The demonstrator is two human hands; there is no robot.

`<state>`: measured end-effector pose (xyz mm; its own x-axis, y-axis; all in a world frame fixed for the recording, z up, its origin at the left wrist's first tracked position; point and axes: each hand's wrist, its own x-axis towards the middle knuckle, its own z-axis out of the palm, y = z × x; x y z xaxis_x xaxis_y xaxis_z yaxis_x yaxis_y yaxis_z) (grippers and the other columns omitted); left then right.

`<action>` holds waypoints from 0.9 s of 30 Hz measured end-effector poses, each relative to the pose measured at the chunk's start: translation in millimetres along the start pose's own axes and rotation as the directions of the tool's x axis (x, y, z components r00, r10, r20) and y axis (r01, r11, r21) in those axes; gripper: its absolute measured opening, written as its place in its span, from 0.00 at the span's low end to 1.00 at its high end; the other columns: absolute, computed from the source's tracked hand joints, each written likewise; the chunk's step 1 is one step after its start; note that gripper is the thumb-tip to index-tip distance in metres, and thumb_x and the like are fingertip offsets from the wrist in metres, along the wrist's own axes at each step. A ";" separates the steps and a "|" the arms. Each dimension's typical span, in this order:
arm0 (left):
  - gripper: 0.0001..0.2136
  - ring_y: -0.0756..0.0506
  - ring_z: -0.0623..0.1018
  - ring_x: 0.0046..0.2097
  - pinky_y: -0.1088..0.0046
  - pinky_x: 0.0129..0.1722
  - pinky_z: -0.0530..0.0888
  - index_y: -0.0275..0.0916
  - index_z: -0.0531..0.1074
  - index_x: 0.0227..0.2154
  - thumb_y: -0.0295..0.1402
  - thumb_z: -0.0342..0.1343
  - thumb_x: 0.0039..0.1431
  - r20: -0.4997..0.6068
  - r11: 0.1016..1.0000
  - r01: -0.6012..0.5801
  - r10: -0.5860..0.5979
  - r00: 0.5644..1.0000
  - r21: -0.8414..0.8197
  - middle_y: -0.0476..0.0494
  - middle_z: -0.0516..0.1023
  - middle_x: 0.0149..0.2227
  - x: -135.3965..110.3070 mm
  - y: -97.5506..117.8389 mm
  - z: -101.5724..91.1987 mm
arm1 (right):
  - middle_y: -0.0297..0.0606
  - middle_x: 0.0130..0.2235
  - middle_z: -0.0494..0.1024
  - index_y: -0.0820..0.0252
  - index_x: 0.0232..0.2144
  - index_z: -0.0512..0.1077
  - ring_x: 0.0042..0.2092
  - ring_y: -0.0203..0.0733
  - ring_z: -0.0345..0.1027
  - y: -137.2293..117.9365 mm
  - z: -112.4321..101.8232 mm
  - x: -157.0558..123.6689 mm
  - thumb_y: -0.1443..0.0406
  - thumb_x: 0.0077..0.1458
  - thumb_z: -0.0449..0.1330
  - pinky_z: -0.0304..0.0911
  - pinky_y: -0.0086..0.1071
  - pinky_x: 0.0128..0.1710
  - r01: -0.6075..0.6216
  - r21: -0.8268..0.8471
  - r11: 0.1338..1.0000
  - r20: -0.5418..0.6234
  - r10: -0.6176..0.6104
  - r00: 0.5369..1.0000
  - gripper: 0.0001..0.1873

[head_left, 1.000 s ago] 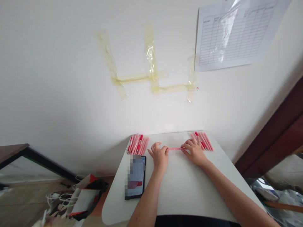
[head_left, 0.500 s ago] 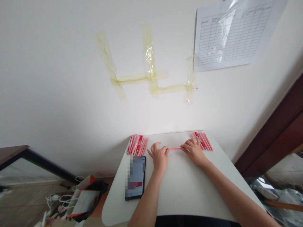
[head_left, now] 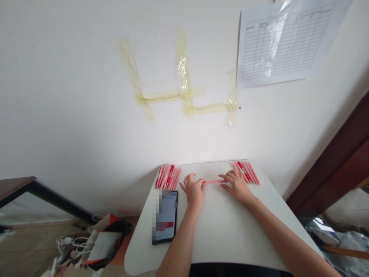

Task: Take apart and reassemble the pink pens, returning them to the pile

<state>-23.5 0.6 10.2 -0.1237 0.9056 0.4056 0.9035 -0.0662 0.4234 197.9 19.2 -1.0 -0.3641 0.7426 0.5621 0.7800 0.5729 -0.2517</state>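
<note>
Wall: white wall (head_left: 72,96) fills most of what I see in front of me, evenly lit.
Tape: yellowed tape strips (head_left: 181,88) stuck crosswise on it.
Sheet: a printed table sheet (head_left: 285,42) under glossy film (it catches glare), upper right.
Table: my white table (head_left: 225,231) butts the wall.
Right: a dark wooden frame (head_left: 337,161).
Left: a dark-edged tabletop (head_left: 17,184); cables and a bag (head_left: 100,242) on the floor.

No lettering legible; the wall sheet's (head_left: 285,40) table is too small
</note>
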 end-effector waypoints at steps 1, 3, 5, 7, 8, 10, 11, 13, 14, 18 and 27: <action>0.06 0.35 0.62 0.63 0.31 0.64 0.51 0.52 0.82 0.36 0.35 0.61 0.59 0.000 1.000 -0.001 0.001 1.000 -0.001 0.43 0.69 0.57 -0.1 0.1 -0.2 | 0.39 0.42 0.79 0.49 0.53 0.74 0.50 0.50 0.67 -0.3 -0.3 0.3 0.58 0.67 0.54 0.48 0.60 0.63 0.002 -0.006 1.000 0.001 -0.002 1.000 0.15; 0.05 0.35 0.62 0.63 0.31 0.64 0.51 0.52 0.82 0.36 0.35 0.61 0.59 0.002 1.000 -0.003 0.003 1.000 0.000 0.43 0.69 0.57 -0.3 0.2 -0.5 | 0.38 0.41 0.79 0.49 0.48 0.76 0.49 0.48 0.67 -1.0 -0.5 1.2 0.58 0.69 0.52 0.49 0.58 0.63 0.007 -0.013 1.000 -0.005 -0.007 1.000 0.14; 0.05 0.35 0.62 0.63 0.31 0.64 0.51 0.52 0.82 0.36 0.36 0.61 0.59 0.006 1.000 -0.003 0.003 1.000 -0.001 0.43 0.68 0.57 -0.5 0.1 -0.6 | 0.38 0.40 0.79 0.50 0.44 0.77 0.49 0.47 0.68 -1.3 -0.1 1.9 0.59 0.69 0.52 0.49 0.57 0.64 0.014 -0.009 1.000 -0.019 -0.014 1.000 0.13; 0.05 0.35 0.62 0.63 0.31 0.65 0.50 0.52 0.82 0.36 0.36 0.61 0.59 0.012 1.000 -0.003 0.003 1.000 -0.004 0.43 0.68 0.57 -0.7 -0.2 -0.3 | 0.38 0.41 0.79 0.51 0.42 0.77 0.49 0.47 0.68 -1.2 0.7 2.2 0.59 0.68 0.53 0.50 0.57 0.64 0.024 0.001 1.000 -0.028 -0.024 0.999 0.12; 0.06 0.35 0.62 0.63 0.31 0.65 0.50 0.52 0.82 0.36 0.36 0.61 0.59 0.014 1.000 -0.002 0.002 1.000 -0.007 0.43 0.68 0.58 -0.8 -0.4 -0.1 | 0.39 0.42 0.79 0.52 0.42 0.76 0.49 0.48 0.68 -1.0 1.1 2.2 0.60 0.68 0.53 0.50 0.57 0.64 0.028 0.005 1.000 -0.032 -0.028 0.999 0.11; 0.06 0.35 0.62 0.63 0.31 0.65 0.50 0.52 0.82 0.36 0.37 0.60 0.60 0.018 1.000 -0.002 0.002 1.000 -0.012 0.43 0.68 0.58 -1.0 -0.6 0.0 | 0.39 0.42 0.79 0.52 0.42 0.76 0.51 0.49 0.68 -0.7 1.6 2.0 0.61 0.68 0.54 0.49 0.57 0.64 0.034 0.007 0.999 -0.035 -0.034 0.999 0.11; 0.06 0.35 0.61 0.64 0.31 0.65 0.49 0.52 0.82 0.36 0.36 0.60 0.60 0.021 1.000 0.002 -0.002 1.000 -0.014 0.43 0.68 0.58 -1.0 -0.5 -0.1 | 0.39 0.42 0.80 0.52 0.43 0.76 0.52 0.49 0.68 -0.6 1.6 1.8 0.61 0.68 0.53 0.49 0.57 0.65 0.036 0.006 0.999 -0.034 -0.035 0.999 0.11; 0.06 0.35 0.61 0.64 0.31 0.65 0.49 0.52 0.82 0.36 0.36 0.60 0.60 0.028 1.000 0.010 -0.010 1.000 -0.012 0.44 0.68 0.59 -1.0 -0.2 -0.5 | 0.39 0.42 0.80 0.51 0.45 0.75 0.52 0.49 0.68 -0.5 1.1 1.4 0.62 0.68 0.53 0.49 0.56 0.65 0.040 0.005 0.999 -0.023 -0.040 0.999 0.11; 0.06 0.35 0.61 0.64 0.31 0.65 0.49 0.52 0.82 0.37 0.36 0.60 0.60 0.031 1.000 0.012 -0.011 0.999 -0.011 0.43 0.68 0.59 -1.1 0.1 -0.9 | 0.39 0.42 0.80 0.51 0.47 0.75 0.51 0.49 0.68 -0.6 0.6 1.2 0.62 0.68 0.53 0.50 0.56 0.64 0.045 0.005 0.999 -0.014 -0.045 0.999 0.12; 0.06 0.35 0.62 0.63 0.30 0.65 0.50 0.53 0.82 0.37 0.36 0.60 0.60 0.013 1.000 -0.005 0.005 1.000 -0.007 0.43 0.69 0.58 -1.2 0.9 -2.0 | 0.40 0.42 0.78 0.50 0.54 0.74 0.48 0.49 0.68 -1.7 -1.3 0.8 0.59 0.68 0.54 0.54 0.54 0.62 0.062 -0.011 0.998 0.018 -0.062 0.998 0.16; 0.06 0.35 0.63 0.63 0.29 0.64 0.51 0.53 0.82 0.36 0.35 0.62 0.58 -0.002 1.000 -0.019 0.019 1.000 0.012 0.44 0.70 0.58 -1.2 1.2 -2.9 | 0.40 0.43 0.77 0.50 0.47 0.76 0.49 0.48 0.66 -4.5 0.0 1.4 0.59 0.69 0.52 0.61 0.48 0.55 0.027 -0.021 0.999 0.000 -0.027 1.000 0.14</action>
<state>-23.4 -1.7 12.6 -0.1068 0.9034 0.4152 0.9107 -0.0787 0.4055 193.9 17.6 0.9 -0.3851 0.7268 0.5687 0.7802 0.5855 -0.2201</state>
